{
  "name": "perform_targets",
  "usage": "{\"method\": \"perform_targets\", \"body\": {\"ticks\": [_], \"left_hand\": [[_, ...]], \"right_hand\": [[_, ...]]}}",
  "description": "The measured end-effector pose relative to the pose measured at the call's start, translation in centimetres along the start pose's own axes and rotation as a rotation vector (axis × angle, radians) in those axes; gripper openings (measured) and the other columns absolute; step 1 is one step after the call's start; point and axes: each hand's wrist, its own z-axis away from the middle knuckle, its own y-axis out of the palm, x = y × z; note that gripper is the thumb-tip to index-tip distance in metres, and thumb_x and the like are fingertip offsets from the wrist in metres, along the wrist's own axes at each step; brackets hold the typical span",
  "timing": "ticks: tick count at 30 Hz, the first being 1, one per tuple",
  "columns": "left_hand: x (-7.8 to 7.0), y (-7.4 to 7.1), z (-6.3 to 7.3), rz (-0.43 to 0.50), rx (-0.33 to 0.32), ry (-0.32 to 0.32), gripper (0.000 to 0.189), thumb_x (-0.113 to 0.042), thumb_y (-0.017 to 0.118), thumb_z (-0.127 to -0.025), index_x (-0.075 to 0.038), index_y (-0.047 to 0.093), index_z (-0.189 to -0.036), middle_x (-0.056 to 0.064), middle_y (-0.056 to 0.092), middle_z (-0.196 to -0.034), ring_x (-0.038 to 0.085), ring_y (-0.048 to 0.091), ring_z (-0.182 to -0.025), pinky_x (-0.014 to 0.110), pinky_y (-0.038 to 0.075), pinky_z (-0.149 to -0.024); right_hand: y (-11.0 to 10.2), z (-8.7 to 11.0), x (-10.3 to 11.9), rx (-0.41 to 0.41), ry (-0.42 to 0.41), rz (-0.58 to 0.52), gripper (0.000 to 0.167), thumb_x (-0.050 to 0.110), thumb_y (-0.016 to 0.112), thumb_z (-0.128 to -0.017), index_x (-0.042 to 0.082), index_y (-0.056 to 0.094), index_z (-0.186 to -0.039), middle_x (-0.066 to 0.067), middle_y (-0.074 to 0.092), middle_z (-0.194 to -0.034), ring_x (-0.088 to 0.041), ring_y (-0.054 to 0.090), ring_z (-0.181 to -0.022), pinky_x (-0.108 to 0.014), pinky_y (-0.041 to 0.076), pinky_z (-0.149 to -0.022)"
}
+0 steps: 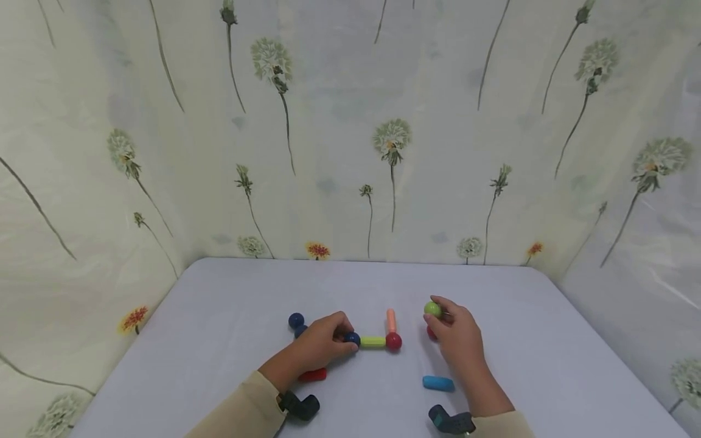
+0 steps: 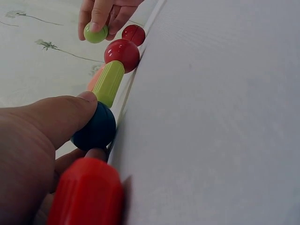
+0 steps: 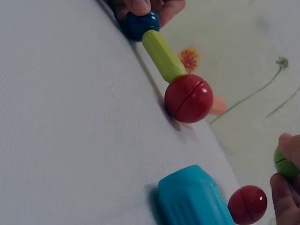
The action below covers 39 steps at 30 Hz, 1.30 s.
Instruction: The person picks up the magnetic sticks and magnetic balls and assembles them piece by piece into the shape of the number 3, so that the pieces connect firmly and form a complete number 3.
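My left hand (image 1: pixel 320 340) grips a dark blue ball (image 1: pixel 352 339) between thumb and fingers. That ball meets one end of a yellow-green ridged rod (image 1: pixel 373 342), whose other end meets a glossy red ball (image 1: pixel 393 342). From this red ball a peach rod (image 1: pixel 391 320) points toward the far side of the table. To the right, my right hand (image 1: pixel 462 337) pinches a light green ball (image 1: pixel 432 309) between thumb and fingertips. Just below that hand is a second red ball (image 3: pixel 247 205), partly hidden by the thumb in the head view.
A red rod (image 1: pixel 313 375) lies beside the left wrist, and a light blue rod (image 1: pixel 438 383) lies left of the right forearm. Two dark blue balls (image 1: pixel 296 320) sit beyond the left hand, one partly covered. Flowered cloth (image 1: pixel 350 134) hangs behind the white table (image 1: pixel 230 292).
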Motion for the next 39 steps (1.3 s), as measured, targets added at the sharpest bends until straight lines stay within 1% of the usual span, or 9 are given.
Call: {"method": "perform_targets", "body": {"ticks": [4,7,9,11,14,18,27,32,39], "left_hand": [[-0.1,-0.1,0.0,0.002,0.001,-0.005,0.026,-0.032,0.082,-0.092,-0.028,0.061,-0.106,-0.013,0.065,-0.1,0.01,0.06,-0.094,0.035,0.052,-0.088],[0.0,-0.1,0.0,0.002,0.002,-0.004,0.026,-0.032,0.082,-0.092,-0.028,0.061,-0.106,-0.012,0.065,-0.098,0.011,0.06,-0.093,0.034,0.051,-0.086],[0.0,0.0,0.0,-0.001,0.002,-0.004,0.026,-0.033,0.082,-0.092,-0.028,0.061,-0.106,-0.012,0.064,-0.097,0.011,0.06,-0.092,0.033,0.051,-0.084],[0.1,-0.1,0.1,-0.001,0.002,-0.004,0.026,-0.033,0.082,-0.092,-0.028,0.061,-0.106,-0.011,0.064,-0.096,0.011,0.059,-0.091,0.032,0.05,-0.083],[0.1,-0.1,0.1,0.002,0.003,-0.002,0.026,-0.033,0.082,-0.092,-0.028,0.061,-0.107,-0.01,0.064,-0.095,0.012,0.059,-0.09,0.032,0.05,-0.081],[0.1,-0.1,0.1,0.008,0.006,-0.001,0.026,-0.033,0.082,-0.092,-0.028,0.061,-0.106,-0.011,0.065,-0.097,0.012,0.059,-0.091,0.033,0.05,-0.082],[-0.2,-0.2,0.2,0.001,0.01,-0.005,0.026,-0.032,0.083,-0.092,-0.027,0.062,-0.107,-0.011,0.064,-0.096,0.011,0.059,-0.09,0.032,0.05,-0.081],[-0.2,0.0,0.1,0.001,0.021,0.003,0.026,-0.032,0.082,-0.092,-0.027,0.062,-0.107,-0.013,0.065,-0.098,0.01,0.06,-0.092,0.032,0.051,-0.084],[-0.3,-0.1,0.1,-0.011,0.011,-0.008,0.027,-0.031,0.083,-0.092,-0.027,0.061,-0.108,-0.012,0.065,-0.098,0.011,0.059,-0.092,0.032,0.051,-0.084]], "right_hand": [[0.4,-0.3,0.1,0.011,-0.008,0.0,0.047,0.023,0.071,-0.101,0.012,0.059,-0.145,-0.021,0.054,-0.135,-0.037,0.063,-0.126,-0.042,0.06,-0.094],[0.6,-0.4,0.2,0.029,-0.002,-0.024,0.046,0.023,0.071,-0.101,0.012,0.06,-0.144,-0.02,0.053,-0.135,-0.035,0.064,-0.123,-0.033,0.061,-0.084],[0.8,-0.5,0.3,0.039,-0.002,-0.029,0.047,0.023,0.071,-0.101,0.012,0.059,-0.144,-0.02,0.054,-0.135,-0.035,0.064,-0.123,-0.031,0.061,-0.081],[0.9,-0.6,0.5,0.044,-0.008,-0.02,0.047,0.025,0.071,-0.101,0.013,0.059,-0.145,-0.019,0.055,-0.136,-0.035,0.064,-0.124,-0.033,0.061,-0.083],[1.2,-0.9,0.9,0.047,-0.014,-0.002,0.048,0.027,0.07,-0.102,0.014,0.058,-0.146,-0.018,0.056,-0.138,-0.034,0.063,-0.125,-0.04,0.061,-0.09],[1.6,-1.3,1.3,0.052,-0.011,0.004,0.048,0.027,0.069,-0.103,0.013,0.057,-0.147,-0.016,0.059,-0.14,-0.033,0.062,-0.128,-0.045,0.057,-0.098],[2.6,-1.6,1.9,0.053,-0.007,-0.014,0.047,0.025,0.068,-0.103,0.009,0.056,-0.146,-0.017,0.062,-0.141,-0.033,0.063,-0.128,-0.046,0.057,-0.1],[3.1,-1.4,2.5,0.062,0.015,-0.001,0.047,0.024,0.066,-0.104,0.01,0.055,-0.147,-0.017,0.062,-0.143,-0.034,0.062,-0.13,-0.047,0.057,-0.099],[4.2,-2.2,3.3,0.088,0.004,0.003,0.047,0.025,0.062,-0.106,0.011,0.053,-0.151,-0.017,0.06,-0.146,-0.034,0.06,-0.133,-0.049,0.054,-0.101]]}}
